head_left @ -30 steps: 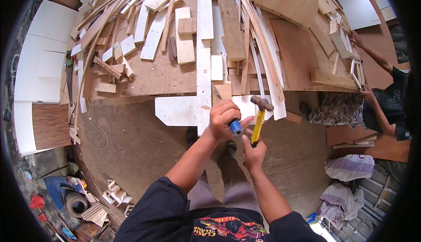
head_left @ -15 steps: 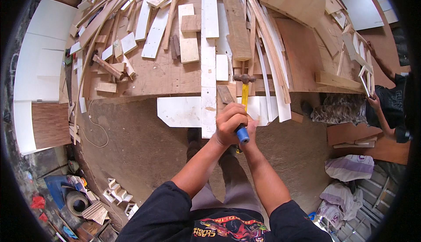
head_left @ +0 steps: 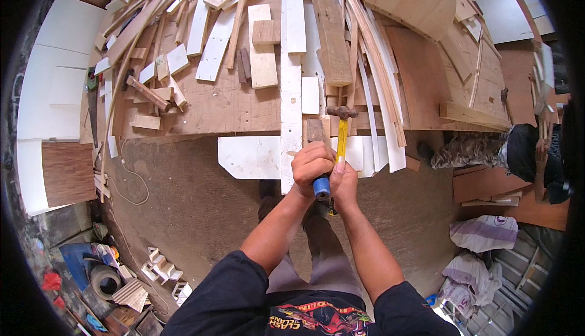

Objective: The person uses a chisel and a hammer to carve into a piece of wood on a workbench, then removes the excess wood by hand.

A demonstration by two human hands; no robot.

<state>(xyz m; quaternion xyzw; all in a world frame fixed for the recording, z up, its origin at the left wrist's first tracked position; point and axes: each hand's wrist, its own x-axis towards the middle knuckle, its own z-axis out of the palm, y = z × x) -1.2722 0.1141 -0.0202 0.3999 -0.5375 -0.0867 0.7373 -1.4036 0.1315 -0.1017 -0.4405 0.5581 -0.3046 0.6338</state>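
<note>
In my left hand (head_left: 312,166), closed, is a chisel-like tool with a blue handle (head_left: 322,187), whose butt points toward me. Ahead of that fist a flat dark piece (head_left: 315,130), apparently its blade, lies over wood at the table's near edge. My right hand (head_left: 345,185) is wrapped round the yellow handle of a hammer (head_left: 342,135), close beside the left. The rusty hammer head (head_left: 342,112) points away from me. Under both hands a long white board (head_left: 290,110) and a white panel with cut corners (head_left: 250,156) reach past the table edge.
Wood offcuts and strips cover the worktable (head_left: 213,113). Another hammer (head_left: 149,92) lies among them at left. A co-worker (head_left: 536,147) stands at right with a light wooden frame (head_left: 542,80). White sacks (head_left: 484,232) sit lower right; a cord (head_left: 146,183) trails on the floor.
The blue butt has swung left and the dark piece now points straighter ahead. My right hand shows more, its thumb along the hammer handle. The co-worker's frame has moved right, away from the table.
</note>
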